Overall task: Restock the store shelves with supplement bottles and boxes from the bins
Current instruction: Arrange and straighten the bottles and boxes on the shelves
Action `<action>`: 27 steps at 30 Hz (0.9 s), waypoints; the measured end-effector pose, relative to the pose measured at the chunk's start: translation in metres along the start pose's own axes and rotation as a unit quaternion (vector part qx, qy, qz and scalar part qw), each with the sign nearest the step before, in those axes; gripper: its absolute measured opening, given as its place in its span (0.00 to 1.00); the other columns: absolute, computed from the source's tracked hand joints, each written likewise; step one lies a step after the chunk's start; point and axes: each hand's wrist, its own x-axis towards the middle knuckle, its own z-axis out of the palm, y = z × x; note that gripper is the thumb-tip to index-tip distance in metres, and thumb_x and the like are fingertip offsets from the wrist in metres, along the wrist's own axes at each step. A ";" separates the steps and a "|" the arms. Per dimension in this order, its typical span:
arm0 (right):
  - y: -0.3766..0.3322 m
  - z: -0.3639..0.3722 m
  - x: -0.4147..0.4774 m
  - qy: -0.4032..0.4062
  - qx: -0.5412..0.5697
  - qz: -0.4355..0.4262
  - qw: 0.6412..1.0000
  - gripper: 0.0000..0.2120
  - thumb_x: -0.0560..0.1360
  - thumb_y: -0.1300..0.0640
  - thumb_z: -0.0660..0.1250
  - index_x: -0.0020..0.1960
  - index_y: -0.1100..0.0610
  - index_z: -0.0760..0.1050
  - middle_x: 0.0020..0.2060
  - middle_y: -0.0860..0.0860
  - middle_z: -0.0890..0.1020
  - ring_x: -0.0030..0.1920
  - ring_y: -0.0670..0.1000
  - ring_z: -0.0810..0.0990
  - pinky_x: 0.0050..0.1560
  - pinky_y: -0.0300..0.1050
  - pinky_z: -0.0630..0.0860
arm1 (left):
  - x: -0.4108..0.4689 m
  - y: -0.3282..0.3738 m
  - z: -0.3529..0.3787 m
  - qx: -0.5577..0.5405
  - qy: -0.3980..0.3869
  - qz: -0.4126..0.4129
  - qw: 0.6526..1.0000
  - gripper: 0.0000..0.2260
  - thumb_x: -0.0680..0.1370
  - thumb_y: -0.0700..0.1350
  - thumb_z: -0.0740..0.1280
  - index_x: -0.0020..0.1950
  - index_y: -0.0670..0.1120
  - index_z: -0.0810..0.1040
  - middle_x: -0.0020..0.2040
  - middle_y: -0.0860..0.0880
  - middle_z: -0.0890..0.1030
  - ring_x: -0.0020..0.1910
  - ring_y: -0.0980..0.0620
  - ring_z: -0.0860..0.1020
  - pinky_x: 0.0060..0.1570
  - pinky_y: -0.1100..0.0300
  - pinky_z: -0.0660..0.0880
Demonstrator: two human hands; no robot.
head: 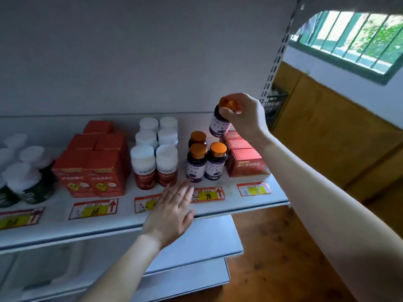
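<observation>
The right hand (pixel 246 115) grips a purple-label bottle (pixel 219 125) by its orange cap, the thumb and fingers curled around the cap from above. The bottle hangs below these fingers, in the air and a little tilted, touching nothing on the shelf. I think it is held by the top so that it can go down into a narrow place without the fingers pushing the neighbours.

Under and to the left of the gripping fingers stand three same bottles (pixel 216 162) in a group. Directly below the fingers, behind the front right one, there seems to be a free place, and probably the bottle is meant for it. To the right of this place, red flat boxes (pixel 245 162) lie in a row.

The left hand (pixel 172 212) is open, with fingers straight and spread, and holds nothing. Its fingertips (pixel 184 185) are just beside the front left bottle of the group. It is perhaps ready to steady the row; whether they touch the bottle I cannot tell.

The white shelf (pixel 54 232) carries price tags (pixel 208 195) along its front edge, partly under the left palm. Further left of the left fingers are white-cap bottles (pixel 156 155) and tall red boxes (pixel 96 168). Behind is a plain grey panel (pixel 130 51). To the right are a slotted post (pixel 274 68), a wooden wall (pixel 338 131), a barred window (pixel 353 42) and a wooden floor (pixel 283 247).
</observation>
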 end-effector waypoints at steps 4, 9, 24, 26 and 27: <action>0.013 0.010 0.007 -0.058 -0.031 0.027 0.997 0.15 0.70 0.59 0.70 0.57 0.56 0.78 0.52 0.51 0.80 0.49 0.49 0.77 0.48 0.36 0.70 | -0.001 0.000 0.003 0.016 0.002 -0.007 1.000 0.23 0.75 0.51 0.56 0.65 0.40 0.66 0.63 0.40 0.76 0.65 0.46 0.65 0.70 0.56 0.50; 0.024 0.028 0.007 -0.121 -0.078 0.050 0.988 0.18 0.69 0.60 0.70 0.59 0.56 0.77 0.55 0.54 0.79 0.52 0.52 0.76 0.47 0.35 0.67 | -0.002 0.001 0.006 0.046 0.032 -0.001 0.998 0.22 0.75 0.51 0.57 0.61 0.38 0.76 0.61 0.40 0.78 0.64 0.46 0.67 0.68 0.53 0.56; 0.039 0.048 0.004 -0.195 -0.113 0.062 0.972 0.17 0.71 0.59 0.67 0.60 0.58 0.74 0.57 0.56 0.77 0.56 0.56 0.75 0.50 0.43 0.72 | -0.005 0.001 0.006 0.057 0.031 -0.002 0.998 0.21 0.75 0.51 0.58 0.61 0.39 0.75 0.59 0.41 0.79 0.61 0.44 0.75 0.65 0.52 0.62; 0.038 0.048 0.005 -0.199 -0.121 0.066 0.970 0.17 0.72 0.58 0.66 0.61 0.58 0.73 0.58 0.57 0.76 0.57 0.56 0.74 0.50 0.43 0.72 | -0.005 0.001 0.005 0.056 0.027 -0.004 0.998 0.21 0.75 0.51 0.58 0.60 0.39 0.76 0.59 0.41 0.79 0.60 0.44 0.76 0.65 0.52 0.62; 0.037 0.048 0.005 -0.199 -0.121 0.067 0.970 0.17 0.73 0.57 0.66 0.61 0.58 0.73 0.58 0.56 0.76 0.57 0.56 0.74 0.49 0.42 0.71 | -0.005 0.001 0.005 0.055 0.026 -0.005 0.998 0.21 0.75 0.51 0.58 0.60 0.39 0.77 0.59 0.41 0.79 0.60 0.43 0.76 0.65 0.52 0.62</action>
